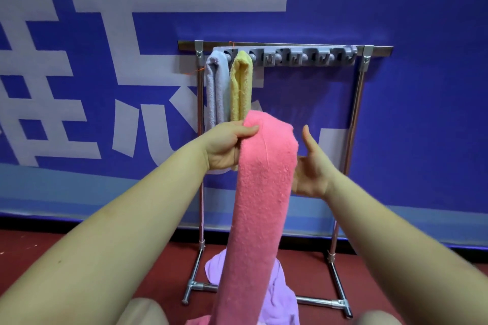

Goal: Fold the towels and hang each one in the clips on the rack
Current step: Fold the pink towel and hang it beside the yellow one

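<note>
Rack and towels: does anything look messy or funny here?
Yes. A purple towel lies crumpled on the red floor under the rack, not folded or clipped. An orange thread dangles loose by the rack's left post. The yellow towel has frayed edges.
</note>
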A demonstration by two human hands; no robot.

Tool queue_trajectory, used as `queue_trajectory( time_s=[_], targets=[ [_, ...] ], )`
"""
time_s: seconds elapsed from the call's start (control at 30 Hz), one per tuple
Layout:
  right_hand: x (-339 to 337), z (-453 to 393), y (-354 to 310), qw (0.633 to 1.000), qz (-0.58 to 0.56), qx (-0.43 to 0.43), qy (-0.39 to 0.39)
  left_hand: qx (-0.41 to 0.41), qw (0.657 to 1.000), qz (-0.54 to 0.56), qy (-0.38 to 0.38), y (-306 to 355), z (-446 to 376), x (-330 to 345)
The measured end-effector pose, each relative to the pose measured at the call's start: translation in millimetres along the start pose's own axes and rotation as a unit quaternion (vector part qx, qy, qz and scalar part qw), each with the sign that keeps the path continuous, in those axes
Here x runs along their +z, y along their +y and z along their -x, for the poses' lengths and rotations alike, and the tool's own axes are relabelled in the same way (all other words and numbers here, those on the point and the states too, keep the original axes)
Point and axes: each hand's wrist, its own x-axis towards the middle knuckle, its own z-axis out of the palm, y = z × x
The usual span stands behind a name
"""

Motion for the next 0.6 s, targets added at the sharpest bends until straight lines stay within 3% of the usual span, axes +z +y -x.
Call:
queue_trajectory(
  time_s=[0.07,0.17,0.43,0.6],
  targets=[
    [1,4,23,0.996,0.005,0.005,-0.091,-0.002,1.0,-0.006,0.019,2,-2,-1],
    [7,12,40,0.987,0.087,0.009,-0.134,-0.009,0.999,-0.008,0.053,6,-4,-4],
    [17,14,21,0.984,0.119,-0.042,-0.128,-0.019,0.987,0.015,0.16,2,-10,-37],
    [28,7,-2,0.991,0.086,-0.064,-0.079,-0.045,0.986,0.075,0.143,-27,-8,-29]
  ],
)
